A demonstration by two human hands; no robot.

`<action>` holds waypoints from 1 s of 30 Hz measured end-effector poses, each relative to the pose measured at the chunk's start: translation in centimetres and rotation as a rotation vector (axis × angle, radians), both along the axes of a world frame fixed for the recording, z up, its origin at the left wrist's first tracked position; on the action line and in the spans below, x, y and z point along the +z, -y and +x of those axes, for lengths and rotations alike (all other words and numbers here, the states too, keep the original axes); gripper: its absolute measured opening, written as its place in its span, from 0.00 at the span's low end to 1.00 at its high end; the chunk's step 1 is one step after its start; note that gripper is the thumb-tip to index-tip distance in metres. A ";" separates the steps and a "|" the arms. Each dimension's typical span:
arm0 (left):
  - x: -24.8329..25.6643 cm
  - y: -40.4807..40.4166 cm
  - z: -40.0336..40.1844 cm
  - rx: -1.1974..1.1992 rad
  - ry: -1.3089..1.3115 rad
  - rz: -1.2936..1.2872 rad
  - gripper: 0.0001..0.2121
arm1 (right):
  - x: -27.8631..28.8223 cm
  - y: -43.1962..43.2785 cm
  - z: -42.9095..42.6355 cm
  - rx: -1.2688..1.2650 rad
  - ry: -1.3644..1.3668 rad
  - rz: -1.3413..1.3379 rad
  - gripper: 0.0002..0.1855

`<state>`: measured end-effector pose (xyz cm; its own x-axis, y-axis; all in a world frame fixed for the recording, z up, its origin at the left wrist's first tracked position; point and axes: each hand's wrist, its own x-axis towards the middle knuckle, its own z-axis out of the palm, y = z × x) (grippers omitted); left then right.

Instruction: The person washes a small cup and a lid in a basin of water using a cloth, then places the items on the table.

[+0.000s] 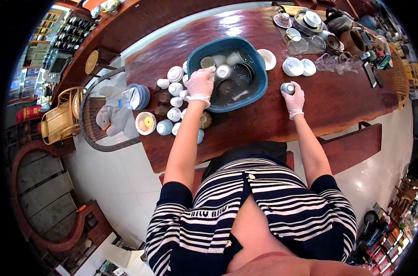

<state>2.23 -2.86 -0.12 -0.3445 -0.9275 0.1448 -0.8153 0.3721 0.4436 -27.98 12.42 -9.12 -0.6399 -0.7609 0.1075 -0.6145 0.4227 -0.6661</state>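
A blue plastic basin (263, 92) of water sits on the wooden table with cups and dark round dishes in it. My left hand (201, 82), in a thin translucent glove, reaches over its left rim. The fingertips are beside a pale cup (208, 62); whether they grip it is hard to see. White cups (223, 71) lie deeper in the water. To the right of the basin, my gloved right hand (295, 98) has its fingers around a small blue-grey cup (287, 88), bottom up at the tabletop.
Several small cups (174, 89) crowd left of the basin, near stacked blue saucers (144, 96) and a bowl (145, 123) holding yellowish items. White bowls (293, 66), glassware (336, 63), teapots (339, 21) and a phone (369, 74) occupy the right side. A white dish (267, 59) touches the basin's right.
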 end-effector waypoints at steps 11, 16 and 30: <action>-0.9 6.3 -8.3 -0.298 0.363 0.040 0.18 | 8.4 0.9 5.0 0.317 -0.134 -0.394 0.14; -2.4 8.1 -11.3 -0.427 0.549 0.158 0.12 | 7.6 5.7 10.8 0.948 0.023 0.116 0.11; 0.3 6.8 -6.6 -0.154 0.215 0.287 0.18 | 9.7 10.3 12.8 0.953 0.046 0.809 0.25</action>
<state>-4.35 -9.65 0.14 -0.4767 -0.8551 -0.2036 -0.8454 0.3825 0.3729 -15.15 2.12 0.58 0.2106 -0.7602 -0.6147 -0.8840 0.1204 -0.4517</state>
